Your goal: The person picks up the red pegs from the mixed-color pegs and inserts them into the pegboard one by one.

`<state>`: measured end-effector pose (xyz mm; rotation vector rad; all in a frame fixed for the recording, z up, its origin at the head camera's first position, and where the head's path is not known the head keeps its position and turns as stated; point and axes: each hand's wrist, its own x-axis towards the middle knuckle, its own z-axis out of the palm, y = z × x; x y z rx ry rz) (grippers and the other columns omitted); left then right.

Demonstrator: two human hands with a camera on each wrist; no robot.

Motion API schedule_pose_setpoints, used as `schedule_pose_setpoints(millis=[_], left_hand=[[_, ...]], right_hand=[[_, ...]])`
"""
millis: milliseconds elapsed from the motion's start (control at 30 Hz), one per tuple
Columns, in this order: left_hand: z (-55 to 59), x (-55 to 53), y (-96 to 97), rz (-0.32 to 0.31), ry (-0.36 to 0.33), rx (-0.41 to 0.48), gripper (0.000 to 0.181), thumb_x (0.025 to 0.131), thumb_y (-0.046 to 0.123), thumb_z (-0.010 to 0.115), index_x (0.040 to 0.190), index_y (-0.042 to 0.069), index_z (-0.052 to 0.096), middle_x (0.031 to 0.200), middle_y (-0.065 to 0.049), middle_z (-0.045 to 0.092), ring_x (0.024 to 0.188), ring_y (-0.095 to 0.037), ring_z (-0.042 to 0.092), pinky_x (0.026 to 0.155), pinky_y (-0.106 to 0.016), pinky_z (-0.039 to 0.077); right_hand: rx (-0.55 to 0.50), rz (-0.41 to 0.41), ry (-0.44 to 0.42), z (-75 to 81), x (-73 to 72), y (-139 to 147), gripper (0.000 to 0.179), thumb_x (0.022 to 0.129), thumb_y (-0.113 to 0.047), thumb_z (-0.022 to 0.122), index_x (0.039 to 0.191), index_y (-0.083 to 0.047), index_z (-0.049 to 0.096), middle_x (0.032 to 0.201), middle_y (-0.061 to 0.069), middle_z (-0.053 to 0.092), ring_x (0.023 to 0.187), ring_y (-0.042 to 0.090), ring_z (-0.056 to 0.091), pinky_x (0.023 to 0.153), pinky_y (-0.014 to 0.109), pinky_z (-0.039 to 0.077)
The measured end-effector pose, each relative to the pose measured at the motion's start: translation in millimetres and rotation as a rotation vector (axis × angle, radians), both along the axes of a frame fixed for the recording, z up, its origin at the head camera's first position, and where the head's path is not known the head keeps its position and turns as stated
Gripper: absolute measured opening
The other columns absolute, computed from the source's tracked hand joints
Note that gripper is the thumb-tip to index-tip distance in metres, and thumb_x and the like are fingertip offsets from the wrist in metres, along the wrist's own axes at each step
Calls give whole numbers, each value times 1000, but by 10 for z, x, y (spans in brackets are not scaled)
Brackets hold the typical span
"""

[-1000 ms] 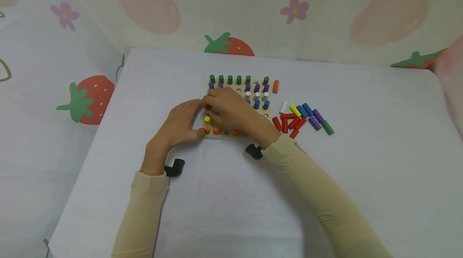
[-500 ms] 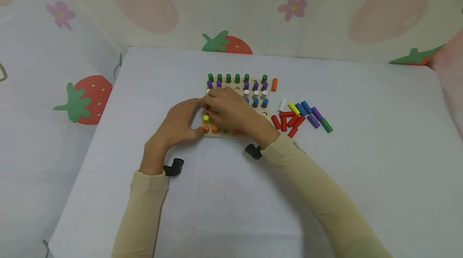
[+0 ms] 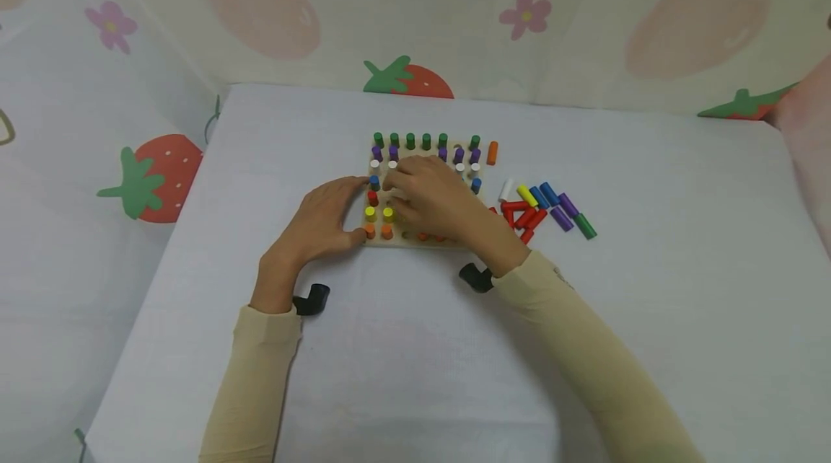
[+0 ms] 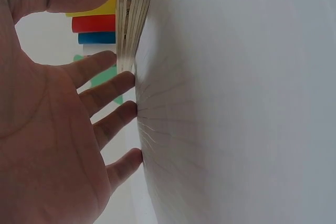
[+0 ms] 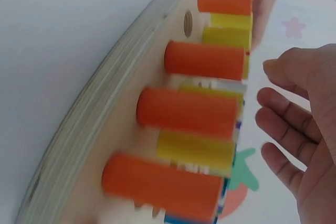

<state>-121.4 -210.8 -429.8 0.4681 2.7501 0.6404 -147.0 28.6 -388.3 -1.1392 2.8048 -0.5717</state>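
A wooden pegboard [image 3: 415, 244] bears rows of green, purple, white, blue, yellow and orange pegs. At its left side my left hand [image 3: 327, 218] spreads along the edge, with the thumb by the near corner. In the left wrist view, the thumb and index fingertip of that hand [image 4: 52, 114] touch the board's side. My right hand [image 3: 431, 196] hovers over the middle of the board and hides several pegs. The right wrist view has this hand [image 5: 310, 114] with bent fingers apart from the thumb, nothing between them. A red peg [image 3: 372, 198] stands in the left column.
Right of the board lie loose pegs: several red ones [image 3: 517, 206], a white [image 3: 506, 190], a yellow [image 3: 527, 195], and blue, purple and green [image 3: 586, 226] ones. An orange peg [image 3: 493, 153] lies beside the far right corner. A white cloth [image 3: 402, 362] covers the table.
My right hand has drawn back to the right from the board's left column, uncovering the upright red peg and the blue and white pegs there. The left hand has stayed at the edge.
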Motion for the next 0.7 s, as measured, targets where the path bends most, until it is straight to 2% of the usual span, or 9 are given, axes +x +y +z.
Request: schedule_pose_setpoints(millis=[433, 533, 700], left_hand=[[-1, -38, 2, 4, -4, -22, 87, 87, 33, 61, 166, 12, 32, 172, -13, 36, 163, -36, 28, 134, -61, 20], [-8, -28, 4, -2, -7, -29, 87, 87, 34, 61, 166, 11, 32, 172, -13, 36, 163, -36, 28, 134, -61, 21], [4, -11, 16, 3, -14, -34, 87, 87, 34, 60, 166, 11, 32, 172, -14, 35, 163, -37, 27, 134, -62, 20]], right_hand=[[-28, -123, 27, 76, 170, 518, 25, 100, -22, 71, 121, -11, 77, 123, 7, 76, 125, 29, 65, 114, 48, 50], [-43, -158, 32, 53, 246, 665, 25, 99, -22, 71, 121, -11, 77, 124, 8, 76, 125, 29, 65, 116, 50, 49], [-96, -229, 58, -29, 375, 917, 26, 98, -23, 73, 120, -9, 76, 118, 9, 76, 115, 30, 68, 108, 50, 52]])
